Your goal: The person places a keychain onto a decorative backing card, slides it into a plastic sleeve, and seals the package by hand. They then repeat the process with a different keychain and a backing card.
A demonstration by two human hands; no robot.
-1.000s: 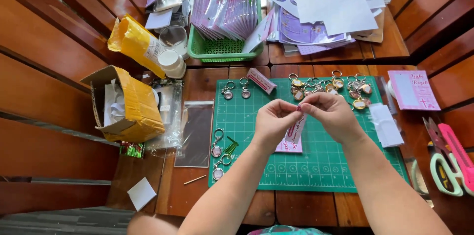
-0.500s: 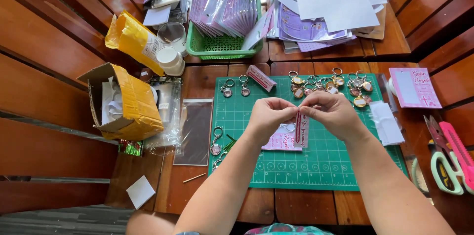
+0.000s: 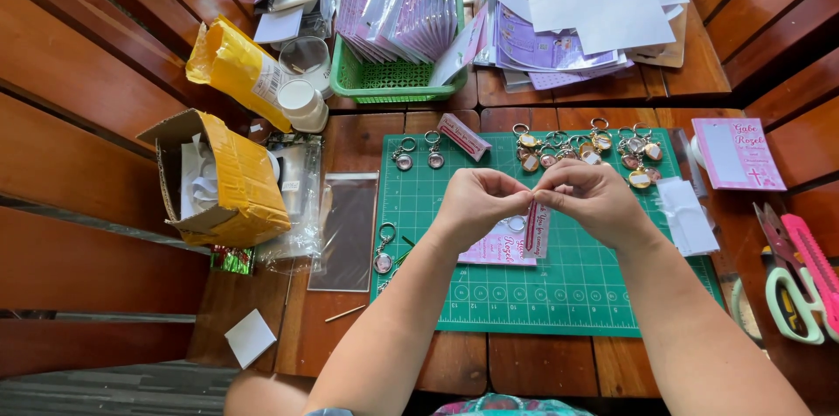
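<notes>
Head view: we see both hands, left hand point(image 3: 476, 199) and right hand point(image 3: 592, 197), pinching a pink card point(image 3: 537, 228) hanging lengthwise below the fingertips.

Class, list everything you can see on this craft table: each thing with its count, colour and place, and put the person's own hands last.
cutting mat: one, green, table centre
pink card: one, hanging between both hands
keyrings: a cluster, metal, mat's far edge
basket: one, green, holding packets, far centre
paper stack: purple and white, far right
cardboard box: one, open, yellow-taped, left
scissors: one pair, pale green handles, right edge
left hand: pinching the card's top
right hand: pinching the card's top
</notes>
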